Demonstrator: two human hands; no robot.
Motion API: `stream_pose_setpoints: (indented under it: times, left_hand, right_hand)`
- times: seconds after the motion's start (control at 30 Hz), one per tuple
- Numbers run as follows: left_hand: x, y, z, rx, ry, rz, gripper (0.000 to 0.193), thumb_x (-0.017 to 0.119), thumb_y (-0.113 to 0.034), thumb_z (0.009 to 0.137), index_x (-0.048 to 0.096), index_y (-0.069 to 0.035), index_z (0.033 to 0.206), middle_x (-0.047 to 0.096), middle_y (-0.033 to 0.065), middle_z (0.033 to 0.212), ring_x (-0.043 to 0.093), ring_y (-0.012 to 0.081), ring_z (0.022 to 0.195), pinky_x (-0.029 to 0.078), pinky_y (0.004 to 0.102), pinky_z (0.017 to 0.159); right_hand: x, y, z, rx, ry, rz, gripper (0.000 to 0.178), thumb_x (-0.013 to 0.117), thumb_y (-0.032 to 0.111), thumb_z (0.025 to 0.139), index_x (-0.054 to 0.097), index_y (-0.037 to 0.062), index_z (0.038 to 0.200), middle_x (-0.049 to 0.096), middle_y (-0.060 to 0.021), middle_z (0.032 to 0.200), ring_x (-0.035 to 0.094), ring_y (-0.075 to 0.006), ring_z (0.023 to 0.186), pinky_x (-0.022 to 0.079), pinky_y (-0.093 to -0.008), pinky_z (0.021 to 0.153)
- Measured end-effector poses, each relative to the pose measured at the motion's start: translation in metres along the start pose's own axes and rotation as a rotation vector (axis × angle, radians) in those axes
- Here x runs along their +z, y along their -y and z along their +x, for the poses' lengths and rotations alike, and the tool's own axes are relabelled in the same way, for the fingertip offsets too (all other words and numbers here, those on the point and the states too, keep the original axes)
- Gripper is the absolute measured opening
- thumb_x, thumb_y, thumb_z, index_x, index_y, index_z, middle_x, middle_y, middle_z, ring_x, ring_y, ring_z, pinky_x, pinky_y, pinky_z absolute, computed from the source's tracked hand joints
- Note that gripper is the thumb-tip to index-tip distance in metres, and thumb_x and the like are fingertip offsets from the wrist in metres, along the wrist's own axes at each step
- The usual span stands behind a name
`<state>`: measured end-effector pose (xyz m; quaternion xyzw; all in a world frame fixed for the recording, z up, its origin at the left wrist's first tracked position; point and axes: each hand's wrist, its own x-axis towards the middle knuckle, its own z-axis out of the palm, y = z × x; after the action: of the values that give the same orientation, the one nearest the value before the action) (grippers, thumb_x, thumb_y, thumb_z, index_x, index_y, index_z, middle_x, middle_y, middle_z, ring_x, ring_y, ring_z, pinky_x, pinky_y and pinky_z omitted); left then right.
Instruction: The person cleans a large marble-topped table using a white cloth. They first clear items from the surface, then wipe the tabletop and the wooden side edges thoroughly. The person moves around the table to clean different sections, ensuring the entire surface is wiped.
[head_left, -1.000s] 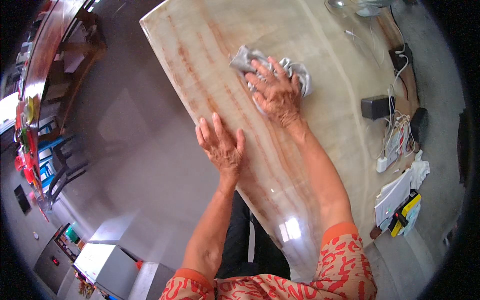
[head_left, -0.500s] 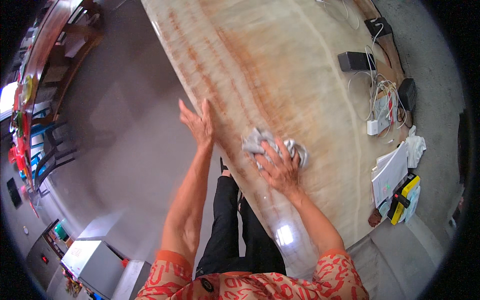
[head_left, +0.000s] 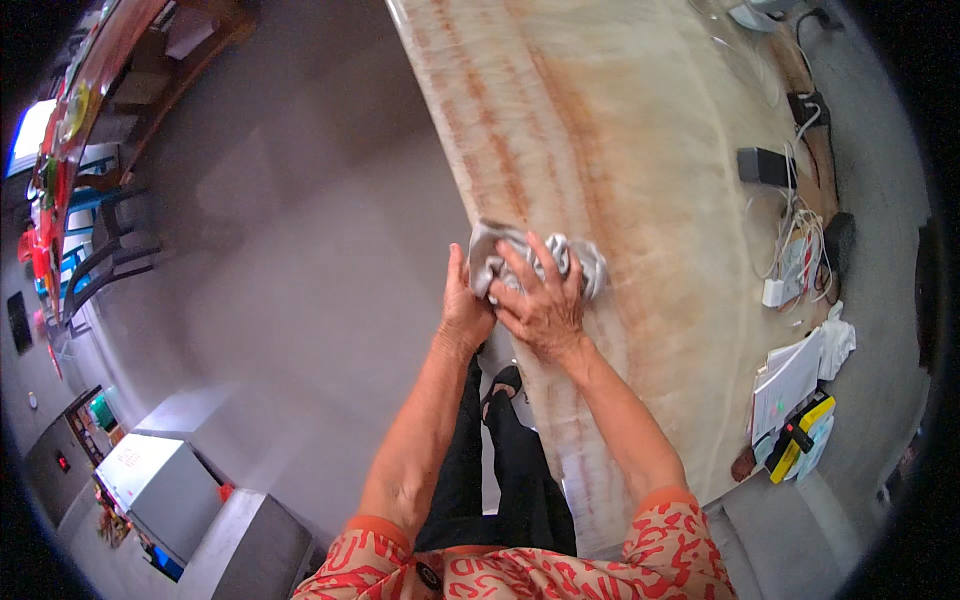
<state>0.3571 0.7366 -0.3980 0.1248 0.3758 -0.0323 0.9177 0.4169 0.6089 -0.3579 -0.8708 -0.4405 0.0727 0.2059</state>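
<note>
A crumpled grey-and-white cloth (head_left: 590, 268) lies against the marble tabletop (head_left: 640, 150) at its left edge. My right hand (head_left: 545, 305) presses down on it, fingers bent over the folds. Just past the edge, my left hand (head_left: 466, 308) is held upright beside the cloth, its fingers extended; they hold nothing that I can see. One side of the cloth reaches the left hand, though whether the two touch is hard to tell. The tabletop is cream with rust-brown streaks.
Along the table's right side are a black box (head_left: 764, 166), tangled white cables (head_left: 800, 225), papers (head_left: 785, 385), a yellow-and-black box (head_left: 812, 425) and a white crumpled bag (head_left: 836, 342). Dark chairs (head_left: 105, 260) and a white cabinet (head_left: 160, 480) stand to the left.
My right hand has brought the cloth left to the table's edge. My left hand has come down beside it. The whole view has shifted, with the table now further right.
</note>
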Motion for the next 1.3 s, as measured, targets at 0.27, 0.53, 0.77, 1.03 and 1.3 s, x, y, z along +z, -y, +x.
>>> stream_pose_setpoints:
  times: [0.27,0.53,0.77,1.03,1.3]
  left_hand:
    - [0.002,-0.016,0.006,-0.131,-0.096,0.129,0.074,0.032,-0.069,0.090,0.036,-0.019,0.144,0.041,0.0001,0.143,0.035,0.0231,0.129,0.024,0.0519,0.106]
    - [0.004,-0.032,0.006,-0.186,-0.056,0.138,0.086,0.033,-0.074,0.086,0.015,-0.019,0.151,0.023,0.0044,0.153,0.020,0.0240,0.139,0.012,0.0610,0.108]
    - [-0.012,-0.033,-0.001,-0.192,-0.221,-0.049,0.094,0.038,-0.074,0.085,0.003,-0.017,0.152,0.012,0.0206,0.153,0.027,0.0342,0.135,0.029,0.0506,0.105]
    - [-0.038,-0.001,-0.031,-0.095,-0.489,-0.097,0.077,0.048,-0.068,0.085,0.037,-0.013,0.138,0.044,0.0129,0.123,0.044,0.0310,0.111,0.034,0.0542,0.099]
    - [-0.073,0.032,-0.067,-0.075,-0.680,0.012,0.060,0.047,-0.060,0.089,0.048,-0.012,0.124,0.052,0.0055,0.104,0.048,0.0223,0.094,0.044,0.0440,0.085]
  right_hand:
    - [0.019,-0.010,0.129,0.015,-0.054,-0.131,0.037,0.078,0.035,0.058,0.066,0.0289,0.092,0.036,0.0003,0.144,0.022,-0.0304,0.138,0.016,-0.0754,0.100]
    - [0.033,-0.013,0.221,0.066,-0.070,-0.281,0.035,0.079,0.033,0.057,0.067,0.0279,0.090,0.028,0.0015,0.148,0.016,-0.0310,0.139,0.020,-0.0787,0.093]
    - [0.043,-0.009,0.249,-0.194,-0.085,-0.556,0.012,0.060,0.016,0.078,0.071,0.0122,0.080,0.050,-0.0054,0.130,0.031,-0.0299,0.135,0.021,-0.0697,0.105]
    - [0.034,0.054,0.155,-0.414,0.875,-1.030,0.036,0.051,0.032,0.091,0.062,0.0185,0.123,0.050,-0.0009,0.137,0.033,-0.0310,0.135,0.008,-0.0753,0.104]
    - [0.024,0.078,0.043,-0.557,1.027,-1.013,0.040,0.050,0.035,0.091,0.058,0.0197,0.127,0.051,-0.0029,0.133,0.037,-0.0332,0.130,0.007,-0.0763,0.103]
